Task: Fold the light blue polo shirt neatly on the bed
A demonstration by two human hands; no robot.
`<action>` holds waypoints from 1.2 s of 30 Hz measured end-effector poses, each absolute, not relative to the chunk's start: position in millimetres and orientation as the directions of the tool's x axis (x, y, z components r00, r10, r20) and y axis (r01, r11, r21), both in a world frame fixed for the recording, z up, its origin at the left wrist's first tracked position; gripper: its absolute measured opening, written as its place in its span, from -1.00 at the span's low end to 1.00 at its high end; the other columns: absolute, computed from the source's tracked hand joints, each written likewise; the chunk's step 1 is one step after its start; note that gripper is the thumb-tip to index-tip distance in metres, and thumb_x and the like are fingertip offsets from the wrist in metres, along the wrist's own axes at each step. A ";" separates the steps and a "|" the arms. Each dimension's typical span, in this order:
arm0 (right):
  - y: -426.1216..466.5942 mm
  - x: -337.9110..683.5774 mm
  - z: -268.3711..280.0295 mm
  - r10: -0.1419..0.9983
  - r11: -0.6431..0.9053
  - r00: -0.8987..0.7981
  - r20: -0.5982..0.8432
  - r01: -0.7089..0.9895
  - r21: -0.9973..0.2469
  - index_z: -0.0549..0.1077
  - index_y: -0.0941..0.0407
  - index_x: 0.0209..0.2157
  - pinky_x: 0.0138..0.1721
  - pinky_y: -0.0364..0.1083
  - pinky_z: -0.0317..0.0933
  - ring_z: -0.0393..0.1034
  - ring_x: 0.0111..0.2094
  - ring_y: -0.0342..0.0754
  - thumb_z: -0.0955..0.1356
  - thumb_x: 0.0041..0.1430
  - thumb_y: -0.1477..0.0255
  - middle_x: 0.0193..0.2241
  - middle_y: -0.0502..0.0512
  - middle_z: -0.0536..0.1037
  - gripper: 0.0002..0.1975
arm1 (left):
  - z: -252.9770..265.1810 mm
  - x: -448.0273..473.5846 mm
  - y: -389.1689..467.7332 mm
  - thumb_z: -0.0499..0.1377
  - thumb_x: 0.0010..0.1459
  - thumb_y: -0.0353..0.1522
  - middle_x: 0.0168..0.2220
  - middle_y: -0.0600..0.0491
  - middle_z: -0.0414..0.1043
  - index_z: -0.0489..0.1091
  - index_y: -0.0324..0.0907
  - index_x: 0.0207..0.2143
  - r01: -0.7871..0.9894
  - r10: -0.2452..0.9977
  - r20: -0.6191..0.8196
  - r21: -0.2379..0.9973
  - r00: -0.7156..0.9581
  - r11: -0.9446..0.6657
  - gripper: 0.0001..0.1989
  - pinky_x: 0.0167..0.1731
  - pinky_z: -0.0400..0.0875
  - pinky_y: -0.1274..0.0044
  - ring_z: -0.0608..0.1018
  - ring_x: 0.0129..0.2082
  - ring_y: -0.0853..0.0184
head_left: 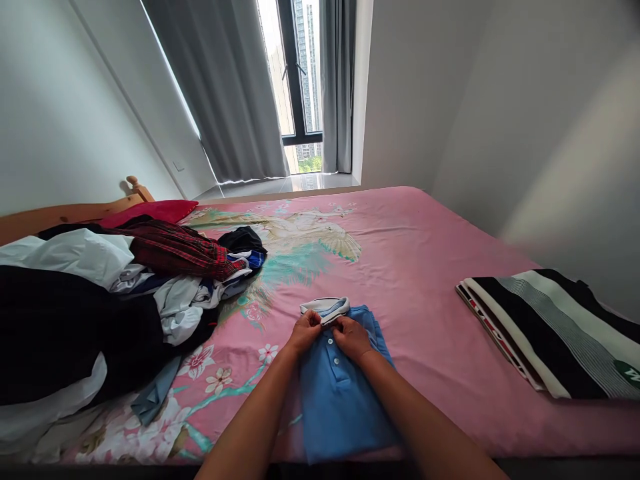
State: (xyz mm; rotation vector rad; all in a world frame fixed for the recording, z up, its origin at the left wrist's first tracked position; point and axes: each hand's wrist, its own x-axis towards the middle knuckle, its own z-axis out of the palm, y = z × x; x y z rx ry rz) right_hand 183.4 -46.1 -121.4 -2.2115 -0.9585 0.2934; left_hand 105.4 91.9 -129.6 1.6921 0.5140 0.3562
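Observation:
A blue polo shirt [340, 400] lies folded into a narrow rectangle on the bed, its buttons facing up. Its white collar [325, 307] points away from me. My left hand [306, 331] pinches the left side of the collar near the front opening. On the opposite side, my right hand [351, 337] has its fingers closed on the collar's right tip. The two hands are close together just above the top button. My fingertips partly hide the collar edges.
A heap of loose clothes [115, 313] covers the bed's left side. Folded striped garments [550, 333] are stacked at the right edge. Behind the heap are a red pillow [150, 210] and wooden headboard [65, 213]. The pink sheet [405, 267] stretches toward the window.

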 end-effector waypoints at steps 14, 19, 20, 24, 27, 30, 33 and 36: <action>-29.6 203.2 -120.8 0.735 -0.492 0.666 -0.129 0.392 -0.777 0.48 0.10 -0.46 -0.45 -0.18 0.08 0.35 -0.43 -0.10 0.30 0.06 0.27 -0.46 0.02 0.52 -0.79 | -139.1 95.0 79.9 0.16 -0.10 -0.39 -0.53 0.21 0.26 0.27 -0.16 -0.43 0.058 0.585 0.122 0.959 0.802 -0.279 -0.87 -0.50 0.20 0.64 0.31 -0.55 0.49; -25.5 210.5 -126.4 0.739 -0.460 0.649 -0.182 0.288 -0.840 0.43 0.13 -0.50 -0.54 -0.21 0.08 0.26 -0.59 -0.17 0.30 0.06 0.30 -0.63 -0.03 0.42 -0.80 | -136.2 92.4 70.2 0.15 -0.06 -0.43 -0.50 0.20 0.29 0.30 -0.15 -0.38 0.109 0.635 0.186 0.912 0.750 -0.395 -0.87 -0.45 0.23 0.61 0.33 -0.53 0.47; -26.1 210.2 -127.2 0.737 -0.447 0.650 -0.184 0.265 -0.854 0.42 0.13 -0.48 -0.57 -0.21 0.08 0.25 -0.62 -0.17 0.29 0.07 0.30 -0.63 -0.04 0.41 -0.81 | -136.5 92.6 68.5 0.15 -0.04 -0.41 -0.51 0.19 0.29 0.30 -0.15 -0.38 0.116 0.642 0.201 0.902 0.740 -0.416 -0.89 -0.44 0.24 0.60 0.34 -0.52 0.45; -33.2 203.0 -125.6 0.707 -0.382 0.691 -0.150 0.195 -0.903 0.37 0.12 -0.42 -0.64 -0.21 0.09 0.25 -0.66 -0.18 0.16 0.16 0.31 -0.60 -0.04 0.42 -0.75 | -137.7 91.7 63.1 0.10 0.07 -0.34 -0.48 0.14 0.31 0.30 -0.13 -0.39 0.116 0.647 0.293 0.851 0.704 -0.512 -0.94 -0.38 0.28 0.55 0.38 -0.48 0.39; -40.2 192.6 -119.2 0.652 -0.340 0.753 -0.090 0.184 -0.922 0.36 0.13 -0.42 -0.62 -0.19 0.13 0.27 -0.64 -0.15 0.04 0.23 0.25 -0.64 0.00 0.39 -0.60 | -136.2 86.6 61.3 0.06 0.13 -0.31 -0.39 0.05 0.35 0.30 -0.13 -0.36 0.131 0.674 0.383 0.805 0.632 -0.579 -0.91 -0.24 0.29 0.48 0.41 -0.34 0.31; -45.1 182.3 -112.8 0.556 -0.269 0.831 -0.006 0.172 -0.948 0.35 0.13 -0.43 -0.57 -0.17 0.18 0.32 -0.57 -0.11 0.08 0.21 0.11 -0.59 0.04 0.44 -0.56 | -135.8 80.9 62.9 0.00 0.17 -0.34 -0.25 -0.06 0.36 0.29 -0.15 -0.26 0.188 0.737 0.450 0.776 0.505 -0.602 -0.87 -0.07 0.21 0.35 0.38 -0.16 0.20; -50.2 178.2 -110.1 0.462 -0.209 0.886 0.031 0.142 -0.968 0.34 0.12 -0.42 -0.52 -0.14 0.22 0.35 -0.51 -0.07 0.14 0.16 0.10 -0.53 0.07 0.46 -0.62 | -140.0 78.9 67.7 -0.04 0.19 -0.36 -0.16 -0.11 0.36 0.27 -0.16 -0.17 0.262 0.772 0.496 0.745 0.397 -0.613 -0.82 -0.03 0.17 0.31 0.37 -0.09 0.16; -59.8 183.5 -109.3 0.353 -0.255 0.933 0.068 0.166 -0.953 0.29 0.10 -0.38 -0.45 -0.13 0.23 0.33 -0.49 -0.07 0.22 0.07 0.22 -0.52 0.03 0.42 -0.77 | -146.4 80.0 72.6 -0.04 0.19 -0.37 -0.13 -0.12 0.37 0.26 -0.19 -0.12 0.312 0.783 0.513 0.724 0.353 -0.615 -0.78 -0.05 0.21 0.34 0.38 -0.09 0.17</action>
